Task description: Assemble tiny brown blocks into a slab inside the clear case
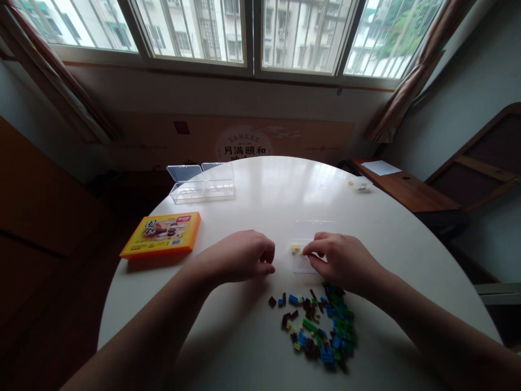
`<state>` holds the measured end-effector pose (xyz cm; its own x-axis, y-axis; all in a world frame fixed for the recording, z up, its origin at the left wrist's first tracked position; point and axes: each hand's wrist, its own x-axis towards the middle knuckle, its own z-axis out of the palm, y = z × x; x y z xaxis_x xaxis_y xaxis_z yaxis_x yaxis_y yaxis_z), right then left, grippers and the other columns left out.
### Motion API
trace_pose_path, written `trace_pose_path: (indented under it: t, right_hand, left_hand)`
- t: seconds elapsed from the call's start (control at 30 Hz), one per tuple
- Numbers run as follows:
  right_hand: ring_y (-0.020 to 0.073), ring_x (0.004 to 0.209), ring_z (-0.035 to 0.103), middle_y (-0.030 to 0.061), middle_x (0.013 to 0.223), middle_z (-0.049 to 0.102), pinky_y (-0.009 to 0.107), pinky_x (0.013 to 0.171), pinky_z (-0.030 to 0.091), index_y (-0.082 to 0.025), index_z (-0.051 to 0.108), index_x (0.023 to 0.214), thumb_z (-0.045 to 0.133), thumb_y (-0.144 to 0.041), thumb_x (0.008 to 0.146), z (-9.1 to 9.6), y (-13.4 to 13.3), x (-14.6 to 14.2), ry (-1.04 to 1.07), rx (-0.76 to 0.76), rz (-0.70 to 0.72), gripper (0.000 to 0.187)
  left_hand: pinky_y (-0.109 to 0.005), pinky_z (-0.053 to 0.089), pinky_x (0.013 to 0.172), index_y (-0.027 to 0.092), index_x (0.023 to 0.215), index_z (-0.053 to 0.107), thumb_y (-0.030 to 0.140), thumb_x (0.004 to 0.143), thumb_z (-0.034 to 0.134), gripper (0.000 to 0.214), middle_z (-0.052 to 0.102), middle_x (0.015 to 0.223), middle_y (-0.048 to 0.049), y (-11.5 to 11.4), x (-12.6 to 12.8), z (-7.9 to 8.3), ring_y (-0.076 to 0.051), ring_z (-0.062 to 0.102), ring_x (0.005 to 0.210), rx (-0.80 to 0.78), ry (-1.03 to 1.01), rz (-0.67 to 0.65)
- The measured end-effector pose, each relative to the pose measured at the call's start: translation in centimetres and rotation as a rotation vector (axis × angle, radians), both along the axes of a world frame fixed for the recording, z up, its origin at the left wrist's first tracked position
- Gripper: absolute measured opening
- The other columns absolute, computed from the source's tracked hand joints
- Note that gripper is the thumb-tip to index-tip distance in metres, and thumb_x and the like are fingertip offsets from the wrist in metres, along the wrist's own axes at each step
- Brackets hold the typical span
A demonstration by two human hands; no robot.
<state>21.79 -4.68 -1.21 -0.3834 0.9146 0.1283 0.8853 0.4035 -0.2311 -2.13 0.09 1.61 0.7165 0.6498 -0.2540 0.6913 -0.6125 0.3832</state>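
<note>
Right hand (316, 257) over clear box (302, 266), whether pinching cannot tell; left hand (248, 256) beside it, fingers parted; bricks (310, 326) nearside.

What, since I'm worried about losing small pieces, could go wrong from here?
Two risks stand out. The right hand works at the open clear box, right above the loose pile of bricks; its forearm might sweep some aside if it drops or pulls back. Its fingers are also close beside the pale yellow bricks in that box, so a clumsy touch could scatter them.
</note>
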Motion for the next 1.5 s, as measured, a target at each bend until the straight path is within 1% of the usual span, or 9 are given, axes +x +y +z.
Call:
trace_pose_path:
  t: [0.37, 0.57, 0.73, 0.9, 1.1, 1.3, 1.5]
  right_hand:
    - [0.0129, 0.069, 0.062, -0.0028, 0.088, 0.071, 0.027, 0.06, 0.042, -0.032, 0.077, 0.094, 0.059, -0.026, 0.085, -0.11, 0.23, -0.01, 0.016, 0.02, -0.024, 0.021]
    - [0.0133, 0.07, 0.063, -0.0014, 0.09, 0.072, 0.026, 0.059, 0.043, -0.031, 0.077, 0.093, 0.059, -0.025, 0.086, -0.32, 0.43, -0.28, 0.037, 0.025, 0.002, 0.02]
    - [0.0139, 0.071, 0.063, -0.0003, 0.09, 0.072, 0.026, 0.06, 0.046, -0.032, 0.077, 0.098, 0.058, -0.027, 0.088, -0.35, 0.42, -0.41, 0.056, 0.027, 0.016, 0.022]
    - [0.0149, 0.071, 0.063, 0.0014, 0.09, 0.07, 0.026, 0.059, 0.046, -0.031, 0.077, 0.097, 0.057, -0.029, 0.088, -0.29, 0.39, -0.2, 0.055, 0.048, 0.002, 0.022]
    - [0.0136, 0.07, 0.062, 0.0, 0.09, 0.07, 0.025, 0.059, 0.045, -0.033, 0.077, 0.098, 0.058, -0.029, 0.088, -0.43, 0.47, -0.27, 0.043, 0.023, -0.005, 0.022]
    - [0.0141, 0.07, 0.062, 0.001, 0.091, 0.07, 0.025, 0.059, 0.045, -0.032, 0.077, 0.099, 0.058, -0.029, 0.089, -0.52, 0.39, -0.41, 0.054, 0.021, -0.008, 0.023]
    - [0.0134, 0.072, 0.064, -0.0003, 0.091, 0.071, 0.026, 0.061, 0.046, -0.033, 0.077, 0.099, 0.058, -0.028, 0.088, -0.6, 0.4, -0.44, 0.058, 0.011, -0.012, 0.022]
  left_hand:
    - [-0.027, 0.04, 0.062, 0.022, 0.08, 0.068, 0.037, 0.08, 0.064, 0.015, 0.068, 0.083, -0.0009, -0.13, 0.09, 0.27, -0.016, 0.057, 0.074, -0.007, 0.006, 0.015]
    - [-0.027, 0.039, 0.062, 0.023, 0.078, 0.067, 0.037, 0.079, 0.064, 0.015, 0.068, 0.082, -0.0005, -0.11, 0.07, 0.17, -0.016, 0.057, 0.073, -0.001, 0.011, 0.022]
    - [-0.027, 0.039, 0.061, 0.023, 0.079, 0.068, 0.04, 0.08, 0.063, 0.017, 0.069, 0.082, -0.001, -0.06, 0.02, 0.1, -0.017, 0.057, 0.072, -0.004, 0.02, 0.024]
    - [-0.027, 0.04, 0.061, 0.022, 0.078, 0.068, 0.038, 0.079, 0.064, 0.016, 0.068, 0.081, -0.0012, -0.11, 0.03, 0.13, -0.016, 0.058, 0.071, 0.0, 0.012, 0.025]
    - [-0.026, 0.038, 0.059, 0.022, 0.078, 0.068, 0.039, 0.079, 0.064, 0.017, 0.068, 0.081, -0.0014, -0.1, -0.04, 0.24, -0.016, 0.057, 0.07, -0.005, 0.023, 0.029]
    - [-0.027, 0.038, 0.058, 0.022, 0.078, 0.068, 0.039, 0.08, 0.063, 0.018, 0.068, 0.081, -0.0015, -0.14, -0.03, 0.4, -0.016, 0.056, 0.07, -0.002, 0.026, 0.022]
    - [-0.027, 0.038, 0.058, 0.022, 0.078, 0.068, 0.04, 0.08, 0.063, 0.018, 0.068, 0.08, -0.0016, -0.08, -0.06, 0.4, -0.016, 0.056, 0.07, -0.012, 0.026, 0.021]
